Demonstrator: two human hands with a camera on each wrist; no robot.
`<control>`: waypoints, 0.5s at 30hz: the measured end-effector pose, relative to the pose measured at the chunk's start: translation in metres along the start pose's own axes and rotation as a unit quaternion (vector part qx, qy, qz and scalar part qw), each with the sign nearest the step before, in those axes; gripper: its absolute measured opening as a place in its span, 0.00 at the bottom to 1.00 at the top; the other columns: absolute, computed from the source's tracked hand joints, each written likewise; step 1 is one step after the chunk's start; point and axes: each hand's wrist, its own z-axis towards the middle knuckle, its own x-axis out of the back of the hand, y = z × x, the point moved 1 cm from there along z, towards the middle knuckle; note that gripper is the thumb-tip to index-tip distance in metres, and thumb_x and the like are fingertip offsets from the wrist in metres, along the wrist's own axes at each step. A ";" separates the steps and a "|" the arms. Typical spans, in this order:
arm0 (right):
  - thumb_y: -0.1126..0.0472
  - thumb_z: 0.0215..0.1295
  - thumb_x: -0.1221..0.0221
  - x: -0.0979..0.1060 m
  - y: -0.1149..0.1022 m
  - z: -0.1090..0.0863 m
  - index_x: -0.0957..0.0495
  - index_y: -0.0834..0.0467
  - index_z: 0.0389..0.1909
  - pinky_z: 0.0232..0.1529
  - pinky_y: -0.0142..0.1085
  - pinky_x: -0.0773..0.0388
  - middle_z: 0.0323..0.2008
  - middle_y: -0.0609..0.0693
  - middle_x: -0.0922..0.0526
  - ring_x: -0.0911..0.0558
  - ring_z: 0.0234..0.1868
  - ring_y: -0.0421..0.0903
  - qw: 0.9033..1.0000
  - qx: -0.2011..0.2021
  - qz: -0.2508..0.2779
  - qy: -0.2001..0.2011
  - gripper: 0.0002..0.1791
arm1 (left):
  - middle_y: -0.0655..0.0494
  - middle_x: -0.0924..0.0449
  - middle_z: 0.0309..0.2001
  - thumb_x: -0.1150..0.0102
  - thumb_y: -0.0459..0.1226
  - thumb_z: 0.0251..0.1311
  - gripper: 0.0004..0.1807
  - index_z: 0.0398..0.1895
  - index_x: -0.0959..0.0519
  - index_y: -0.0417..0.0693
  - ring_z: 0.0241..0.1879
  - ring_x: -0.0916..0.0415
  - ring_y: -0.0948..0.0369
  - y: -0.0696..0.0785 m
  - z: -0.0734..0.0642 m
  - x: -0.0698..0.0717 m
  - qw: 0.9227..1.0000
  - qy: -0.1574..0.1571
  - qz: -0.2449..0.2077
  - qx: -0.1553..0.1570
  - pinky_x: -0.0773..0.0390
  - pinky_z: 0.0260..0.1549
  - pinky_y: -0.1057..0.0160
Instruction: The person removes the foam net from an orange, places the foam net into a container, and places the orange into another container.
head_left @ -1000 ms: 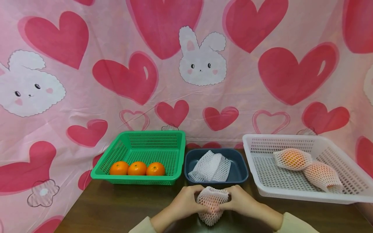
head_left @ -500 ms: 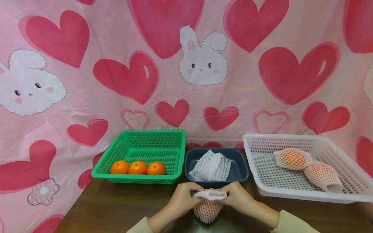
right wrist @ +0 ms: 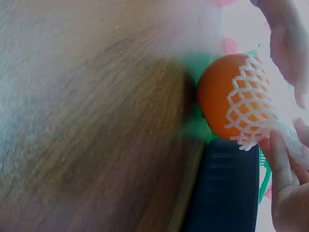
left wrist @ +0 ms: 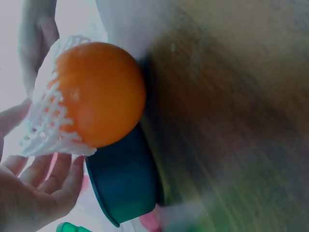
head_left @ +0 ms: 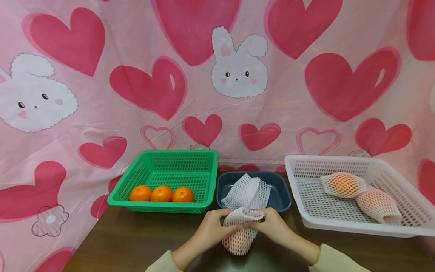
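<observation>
Above the table's front middle, both hands hold an orange (left wrist: pixel 108 92) partly covered by a white foam net sleeve (head_left: pixel 242 238). My left hand (head_left: pixel 211 229) pinches the sleeve's upper edge from the left, thumb in front. From the right, my right hand (head_left: pixel 274 227) pinches the same edge, its thumb meeting the other near the middle. In both wrist views the orange's lower part bulges bare out of the net, while mesh wraps its upper part. Behind the hands, a dark blue tray (head_left: pixel 282 202) holds more flat white foam nets (head_left: pixel 249 190).
At the left, a green basket (head_left: pixel 163 207) holds three bare oranges (head_left: pixel 161 193). A white basket (head_left: pixel 357 226) on the right contains two net-wrapped fruits (head_left: pixel 343 185). The brown table (head_left: pixel 142 238) runs beneath everything, with a pink heart-print cloth (head_left: pixel 204 102) behind.
The hands and the netted orange have shifted slightly up and left. The net's upper edge, folded down half a second ago, now stands higher between the fingers.
</observation>
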 end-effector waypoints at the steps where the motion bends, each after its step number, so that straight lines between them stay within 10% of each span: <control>1: 0.61 0.61 0.27 0.000 0.000 0.000 0.13 0.68 0.43 0.37 0.33 0.17 0.38 0.52 0.11 0.16 0.38 0.35 1.000 -0.013 0.016 -0.004 0.15 | 0.57 0.13 0.40 0.20 0.39 0.52 0.17 0.44 0.13 0.44 0.37 0.21 0.68 0.000 -0.001 0.000 1.000 -0.006 0.000 0.001 0.20 0.37 0.67; 9: 0.63 0.68 0.33 0.004 0.003 -0.002 0.23 0.77 0.54 0.39 0.40 0.15 0.44 0.55 0.13 0.15 0.42 0.44 0.969 -0.120 0.207 -0.062 0.23 | 0.58 0.14 0.43 0.18 0.44 0.48 0.29 0.53 0.18 0.46 0.38 0.21 0.69 -0.004 -0.005 -0.005 0.999 -0.037 -0.014 0.028 0.20 0.38 0.66; 15: 0.62 0.73 0.39 0.006 0.001 -0.001 0.26 0.74 0.58 0.44 0.42 0.15 0.47 0.54 0.15 0.15 0.45 0.46 0.954 -0.129 0.257 -0.085 0.22 | 0.66 0.17 0.46 0.16 0.44 0.44 0.39 0.62 0.23 0.47 0.40 0.22 0.70 -0.011 -0.005 -0.011 0.995 -0.094 -0.033 0.023 0.21 0.42 0.68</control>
